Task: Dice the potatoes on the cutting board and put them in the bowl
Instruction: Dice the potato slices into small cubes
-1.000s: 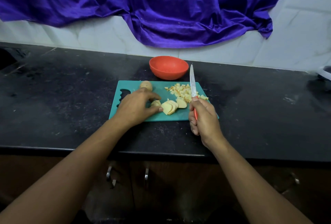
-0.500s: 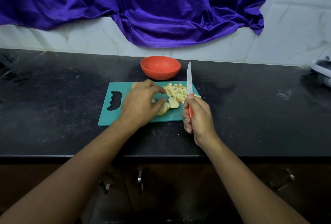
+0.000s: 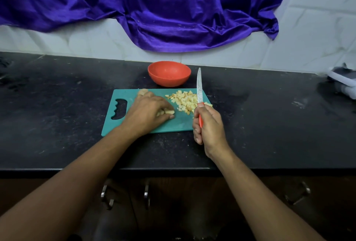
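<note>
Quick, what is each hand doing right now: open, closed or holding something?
Left hand: holding the potato slices together on the cutting board.
Right hand: closed round the knife, blade pointing away.

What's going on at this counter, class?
A person is dicing potatoes. The left hand holds potato slices down on the teal cutting board. The right hand grips a knife, its blade clear of the slices. A pile of diced potato lies on the board. The orange bowl behind it looks empty.
</note>
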`<action>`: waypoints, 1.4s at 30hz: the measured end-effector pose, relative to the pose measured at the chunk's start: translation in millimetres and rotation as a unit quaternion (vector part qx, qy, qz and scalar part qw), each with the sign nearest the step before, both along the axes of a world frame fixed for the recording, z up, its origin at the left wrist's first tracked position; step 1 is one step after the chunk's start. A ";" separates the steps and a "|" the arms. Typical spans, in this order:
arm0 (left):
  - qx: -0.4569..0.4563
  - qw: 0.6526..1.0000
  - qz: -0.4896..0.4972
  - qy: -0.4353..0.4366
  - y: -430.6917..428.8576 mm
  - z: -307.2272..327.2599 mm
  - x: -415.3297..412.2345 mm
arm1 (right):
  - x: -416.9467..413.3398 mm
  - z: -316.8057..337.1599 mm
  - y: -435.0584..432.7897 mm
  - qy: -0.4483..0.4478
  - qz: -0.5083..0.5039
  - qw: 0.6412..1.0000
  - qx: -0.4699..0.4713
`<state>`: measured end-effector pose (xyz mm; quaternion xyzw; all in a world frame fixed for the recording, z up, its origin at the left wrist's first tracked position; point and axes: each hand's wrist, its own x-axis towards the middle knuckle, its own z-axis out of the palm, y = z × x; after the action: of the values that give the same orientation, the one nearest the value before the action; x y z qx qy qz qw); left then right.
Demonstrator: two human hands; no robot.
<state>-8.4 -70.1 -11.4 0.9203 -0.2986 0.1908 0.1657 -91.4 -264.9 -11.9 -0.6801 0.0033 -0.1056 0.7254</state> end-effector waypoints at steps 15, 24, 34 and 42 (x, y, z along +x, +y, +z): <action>-0.165 0.985 -0.012 -0.059 -13.8 12.0 -18.0 | -3.4 3.8 2.8 0.004 -0.007 1.000 -0.020; -0.106 0.986 0.127 -0.034 -16.4 -4.1 -37.8 | -4.2 3.7 3.6 0.004 -0.006 0.999 -0.036; -0.059 0.996 0.066 -0.015 0.0 -7.5 -42.2 | -8.5 8.4 6.2 0.012 -0.011 0.998 -0.057; -0.039 0.994 0.106 -0.013 -3.3 -5.4 -41.1 | -15.1 18.2 9.7 0.064 -0.002 0.989 -0.136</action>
<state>-49.4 -73.4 -16.8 0.9371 -0.1938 0.2310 0.1760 -106.6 -255.2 6.3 -0.7777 0.0365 -0.0631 0.6244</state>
